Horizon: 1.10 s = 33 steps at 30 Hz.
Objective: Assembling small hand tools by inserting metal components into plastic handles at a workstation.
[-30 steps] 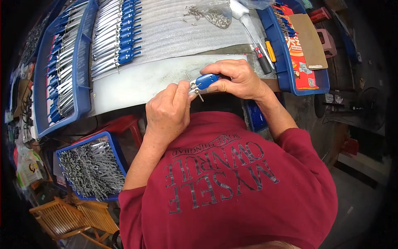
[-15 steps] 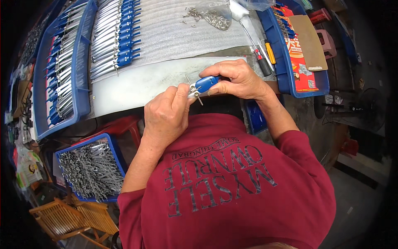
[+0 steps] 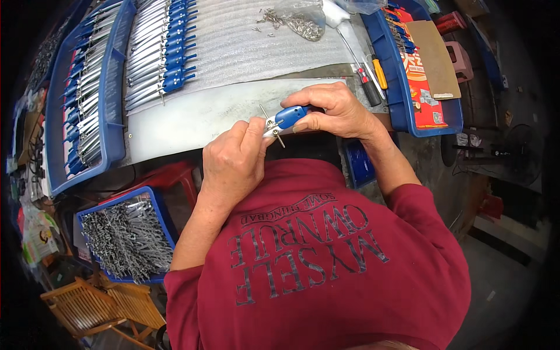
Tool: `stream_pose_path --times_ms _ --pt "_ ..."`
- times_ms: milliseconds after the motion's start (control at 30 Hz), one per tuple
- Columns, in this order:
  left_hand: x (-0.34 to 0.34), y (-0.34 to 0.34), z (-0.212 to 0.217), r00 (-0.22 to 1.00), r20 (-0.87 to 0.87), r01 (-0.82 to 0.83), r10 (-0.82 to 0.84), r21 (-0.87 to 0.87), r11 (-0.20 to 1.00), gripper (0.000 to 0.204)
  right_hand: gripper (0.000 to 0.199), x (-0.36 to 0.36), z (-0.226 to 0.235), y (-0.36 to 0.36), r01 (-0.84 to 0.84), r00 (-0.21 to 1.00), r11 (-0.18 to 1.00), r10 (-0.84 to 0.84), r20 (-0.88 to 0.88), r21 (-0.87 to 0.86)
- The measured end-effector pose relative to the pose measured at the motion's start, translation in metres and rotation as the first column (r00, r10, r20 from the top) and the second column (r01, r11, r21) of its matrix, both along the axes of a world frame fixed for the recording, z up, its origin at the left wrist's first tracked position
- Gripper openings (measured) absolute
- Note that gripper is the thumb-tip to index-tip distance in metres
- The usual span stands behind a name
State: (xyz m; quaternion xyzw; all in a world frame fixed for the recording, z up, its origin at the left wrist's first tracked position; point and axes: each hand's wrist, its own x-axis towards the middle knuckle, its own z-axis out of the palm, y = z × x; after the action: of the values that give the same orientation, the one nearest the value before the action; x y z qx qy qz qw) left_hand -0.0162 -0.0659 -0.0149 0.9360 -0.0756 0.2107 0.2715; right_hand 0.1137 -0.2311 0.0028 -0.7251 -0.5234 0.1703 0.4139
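Both my hands hold one blue-and-silver part (image 3: 289,117) near the front edge of the bench. It has a blue end piece, a silver metal body and a thin metal pin sticking out crosswise on both sides. My left hand (image 3: 234,153) is closed round the silver end, which its fingers mostly hide. With thumb and fingers, my right hand (image 3: 338,111) grips the blue end from the right. Similar parts with silver shafts and blue ends (image 3: 175,52) lie in a row on the bench's left side.
Blue trays of similar parts stand at left (image 3: 114,87) and right (image 3: 402,111). Screwdrivers (image 3: 370,87) lie by the right tray. At the back is a plastic bag of small metal pieces (image 3: 306,26). A blue bin of metal parts (image 3: 166,224) sits lower left, above a wooden chair (image 3: 87,306).
Both hands keep their grip on the blue-and-silver part. It has barely shifted, and the rest of the view has moved only slightly.
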Motion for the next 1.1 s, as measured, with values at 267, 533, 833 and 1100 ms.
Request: stream_pose_path --times_ms 267,533,833,1100 --pt "-0.001 -0.003 0.001 0.999 -0.032 -0.022 0.021 -0.047 0.999 0.020 0.031 -0.002 -0.006 -0.001 0.030 0.999 0.999 -0.031 0.008 0.029" --pt "0.001 -0.002 -0.003 1.000 0.012 -0.014 0.014 0.018 1.000 0.024 0.031 -0.005 -0.010 -0.001 0.061 0.998 0.997 -0.060 -0.019 0.053" --pt "0.000 -0.001 -0.004 1.000 0.021 0.005 -0.005 0.035 0.999 0.026 0.031 -0.006 -0.012 -0.002 0.046 0.999 0.997 -0.045 -0.020 0.055" --pt "0.001 -0.001 -0.008 1.000 0.000 0.004 -0.004 0.003 1.000 0.025 0.032 -0.006 -0.012 0.000 0.055 0.998 0.997 -0.054 -0.020 0.055"
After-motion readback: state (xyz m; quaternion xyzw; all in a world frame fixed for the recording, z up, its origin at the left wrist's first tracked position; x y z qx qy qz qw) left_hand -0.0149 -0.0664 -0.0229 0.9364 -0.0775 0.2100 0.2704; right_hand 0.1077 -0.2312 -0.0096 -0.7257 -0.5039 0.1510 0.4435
